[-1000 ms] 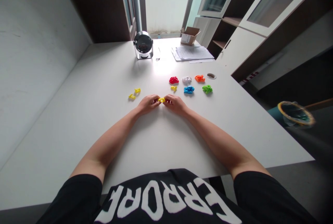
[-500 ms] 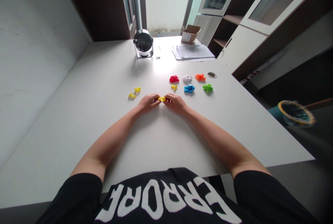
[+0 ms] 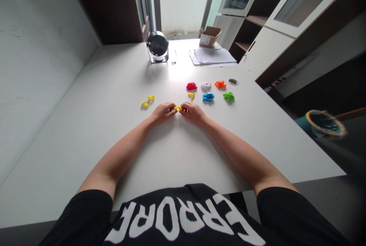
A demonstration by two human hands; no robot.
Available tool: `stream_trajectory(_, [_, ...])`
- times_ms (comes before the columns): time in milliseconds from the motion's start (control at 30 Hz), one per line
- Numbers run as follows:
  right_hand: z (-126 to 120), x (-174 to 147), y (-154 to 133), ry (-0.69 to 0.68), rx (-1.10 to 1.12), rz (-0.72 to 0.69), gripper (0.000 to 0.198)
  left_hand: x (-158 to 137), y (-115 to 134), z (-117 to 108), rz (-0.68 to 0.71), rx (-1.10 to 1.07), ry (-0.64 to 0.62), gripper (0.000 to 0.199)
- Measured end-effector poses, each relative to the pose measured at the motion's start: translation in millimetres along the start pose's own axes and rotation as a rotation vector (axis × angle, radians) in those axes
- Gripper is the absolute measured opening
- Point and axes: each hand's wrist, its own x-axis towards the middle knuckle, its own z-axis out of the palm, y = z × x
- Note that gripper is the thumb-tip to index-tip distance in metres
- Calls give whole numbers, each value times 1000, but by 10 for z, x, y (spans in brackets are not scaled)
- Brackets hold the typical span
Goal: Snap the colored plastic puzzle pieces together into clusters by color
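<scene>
Between my two hands is a small yellow plastic piece (image 3: 178,108), gripped at its left end by my left hand (image 3: 163,113) and at its right end by my right hand (image 3: 193,113). Fingers of both hands are curled closed around it, just above the white table. Left of my left hand lie two more yellow plastic pieces, a nearer one (image 3: 145,104) and a farther one (image 3: 151,98). Beyond my right hand rests another yellow piece (image 3: 191,95). A red cluster (image 3: 191,86) and a blue cluster (image 3: 208,97) of similar plastic parts lie near it.
White (image 3: 206,86), orange (image 3: 220,84) and green plastic clusters (image 3: 228,96) lie farther right, by a round cable hole (image 3: 233,82). At the back of the table (image 3: 114,70) stand a round black device (image 3: 158,44), papers (image 3: 214,56) and an open cardboard box (image 3: 209,38).
</scene>
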Motion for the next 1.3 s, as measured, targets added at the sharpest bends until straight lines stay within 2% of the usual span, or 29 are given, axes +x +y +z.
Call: stream_trajectory(1300, [-6,0,14,-2,-9,-20,11,4,-31,14,14,3,-1,23])
